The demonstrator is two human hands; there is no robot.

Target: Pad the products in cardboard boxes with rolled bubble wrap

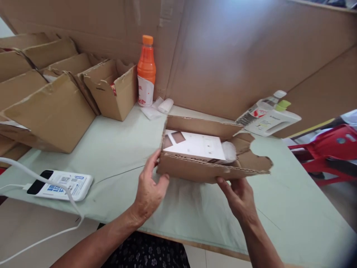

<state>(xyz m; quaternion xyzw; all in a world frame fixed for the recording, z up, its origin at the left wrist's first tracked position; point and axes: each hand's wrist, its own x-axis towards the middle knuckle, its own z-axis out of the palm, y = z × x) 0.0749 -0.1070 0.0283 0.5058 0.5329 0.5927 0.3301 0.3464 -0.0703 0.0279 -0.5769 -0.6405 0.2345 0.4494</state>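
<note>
- At the bottom centre of the frame, a dark patterned garment is seen below the edge of the desk, which is covered in a pale green cloth.
- The left hand is placed at the lower centre, its thumb and fingers spread apart and laid against the left end of an open cardboard box.
- The right hand is held just right of centre, its fingers loosely curled and its fingertips touching the lower front edge of the same box; nothing is clamped by either hand.
- The open cardboard box is found at the centre of the frame, resting on the desk between the two hands, with a torn flap spread out to its right.
- A white carton with brown patches is lying inside the box, tilted.
- At the lower left, a white power bank is laid flat on the desk, with a white cable plugged into it.
- At the upper left, several empty cardboard boxes are stacked at a slant.
- Behind the box, crumpled white wrapping is seen beside an orange bottle standing upright.
- At the right, a white plastic container and a lying bottle are leaned against the brown cardboard wall.
- A red plastic chair is seen at the far right edge.
</note>
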